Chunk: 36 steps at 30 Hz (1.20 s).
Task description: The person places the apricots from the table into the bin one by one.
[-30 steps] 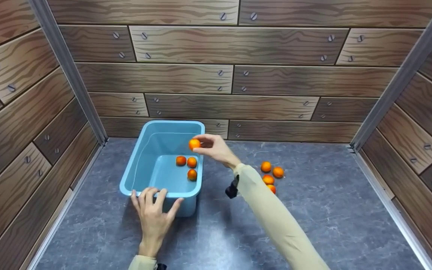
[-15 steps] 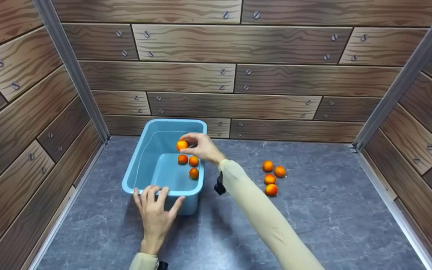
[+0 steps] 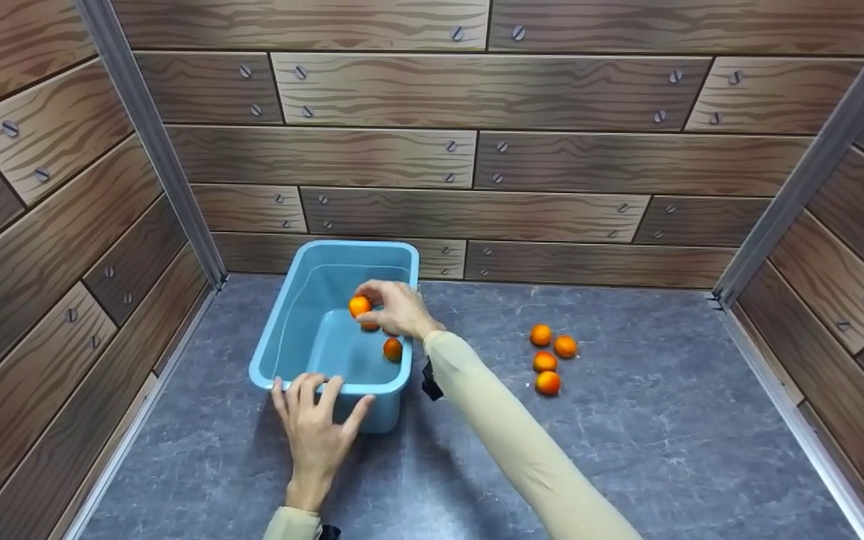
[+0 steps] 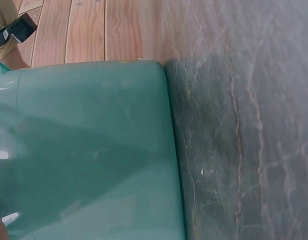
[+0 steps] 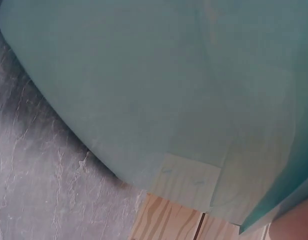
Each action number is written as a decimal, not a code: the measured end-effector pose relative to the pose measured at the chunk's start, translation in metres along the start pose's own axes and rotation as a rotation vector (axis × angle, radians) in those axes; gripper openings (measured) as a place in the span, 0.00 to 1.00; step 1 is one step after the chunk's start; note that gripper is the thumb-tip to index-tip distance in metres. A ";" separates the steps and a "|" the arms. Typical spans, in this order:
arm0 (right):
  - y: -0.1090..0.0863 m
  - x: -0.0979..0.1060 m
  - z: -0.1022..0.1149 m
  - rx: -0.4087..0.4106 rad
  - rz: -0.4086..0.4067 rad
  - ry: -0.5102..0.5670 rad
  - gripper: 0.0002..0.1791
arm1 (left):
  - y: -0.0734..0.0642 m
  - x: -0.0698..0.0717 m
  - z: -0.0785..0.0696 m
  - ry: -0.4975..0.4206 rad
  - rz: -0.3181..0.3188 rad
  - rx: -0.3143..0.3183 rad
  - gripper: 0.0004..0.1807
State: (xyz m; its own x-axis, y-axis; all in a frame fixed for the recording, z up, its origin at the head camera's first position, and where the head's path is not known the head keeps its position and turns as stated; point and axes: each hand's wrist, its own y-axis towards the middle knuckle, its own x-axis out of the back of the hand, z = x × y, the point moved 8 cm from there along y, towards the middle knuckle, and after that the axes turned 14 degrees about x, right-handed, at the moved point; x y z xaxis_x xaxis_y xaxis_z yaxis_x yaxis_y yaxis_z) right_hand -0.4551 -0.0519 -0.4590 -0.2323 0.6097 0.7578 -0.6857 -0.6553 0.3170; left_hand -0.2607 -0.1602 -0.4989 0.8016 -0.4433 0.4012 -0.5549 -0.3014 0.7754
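In the head view, my right hand (image 3: 396,309) is inside the blue plastic bin (image 3: 267,330) and pinches a mandarin (image 3: 359,306) between thumb and fingers. Another mandarin (image 3: 370,325) shows partly beneath that hand, and one more mandarin (image 3: 392,349) lies on the bin floor near its right wall. The hand may cover others. At the bin's near end, my left hand (image 3: 317,435) grips the rim, fingertips over the edge and thumb spread along the outside. Both wrist views show mainly the bin's outer wall (image 4: 94,150); the held mandarin is out of sight there.
To the right of the bin, several mandarins (image 3: 544,361) sit loosely grouped on the grey marbled surface (image 3: 649,420). Wood-patterned walls (image 3: 432,157) enclose the back and both sides, with metal strips (image 3: 792,161) at the corners.
My right hand has carried the mandarin leftward over the bin's right rim and then lower inside. My left hand stays at the near rim. The view has shifted slightly.
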 end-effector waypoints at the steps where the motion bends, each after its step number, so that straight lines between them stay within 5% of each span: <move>1: 0.000 0.000 0.000 0.003 0.004 -0.020 0.23 | 0.000 0.000 0.000 0.001 0.000 0.002 0.30; 8: 0.002 0.001 0.001 0.006 0.014 -0.124 0.23 | 0.002 0.000 -0.001 -0.001 -0.009 0.002 0.31; 19: 0.001 0.000 0.000 -0.007 0.005 -0.097 0.22 | 0.001 0.000 -0.001 0.004 -0.021 -0.005 0.31; 27: -0.002 -0.002 -0.002 -0.046 -0.014 0.027 0.35 | 0.000 0.000 0.001 0.008 -0.017 -0.005 0.30; 31: -0.003 -0.001 -0.003 -0.032 -0.040 0.096 0.32 | -0.001 0.001 0.001 -0.001 -0.008 0.003 0.30; 36: -0.005 0.009 -0.005 0.012 -0.169 0.257 0.23 | 0.001 0.001 0.001 -0.003 0.004 0.003 0.28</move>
State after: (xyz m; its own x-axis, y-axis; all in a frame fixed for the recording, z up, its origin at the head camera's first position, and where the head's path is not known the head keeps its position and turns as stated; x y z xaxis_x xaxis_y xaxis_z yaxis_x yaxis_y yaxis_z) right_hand -0.4567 -0.0408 -0.4564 -0.2835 0.8021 0.5257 -0.7216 -0.5394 0.4339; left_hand -0.2606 -0.1614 -0.4981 0.7985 -0.4468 0.4033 -0.5589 -0.3016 0.7724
